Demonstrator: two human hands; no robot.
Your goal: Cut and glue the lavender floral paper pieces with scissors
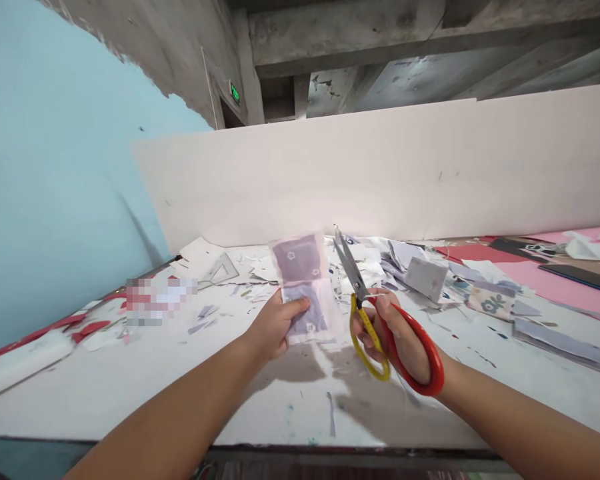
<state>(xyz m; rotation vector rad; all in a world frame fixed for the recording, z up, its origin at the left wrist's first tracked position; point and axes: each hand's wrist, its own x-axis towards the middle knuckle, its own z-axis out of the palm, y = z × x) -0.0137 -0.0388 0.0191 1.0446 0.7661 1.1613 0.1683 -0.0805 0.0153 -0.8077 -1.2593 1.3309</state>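
Between the thumb and fingers of my left hand [273, 327] is a pale pink and purple patterned piece [300, 267], paper or cloth, with small white flower shapes. It is held up above the table. My right hand [405, 337] grips a pair of scissors [353, 267] with one red and one yellow handle. The blades point up and away, just right of the patterned piece, and look apart from it. The blades seem nearly closed. A thin strip [331, 413] lies on the table below my hands.
Paper scraps and cut pieces [427, 277] litter the white table [180, 400]. A triangle ruler [225, 269] lies at the back left, a white roll [25, 360] at the left edge. Red and pink sheets [550, 267] are at right. A white board [380, 173] stands behind.
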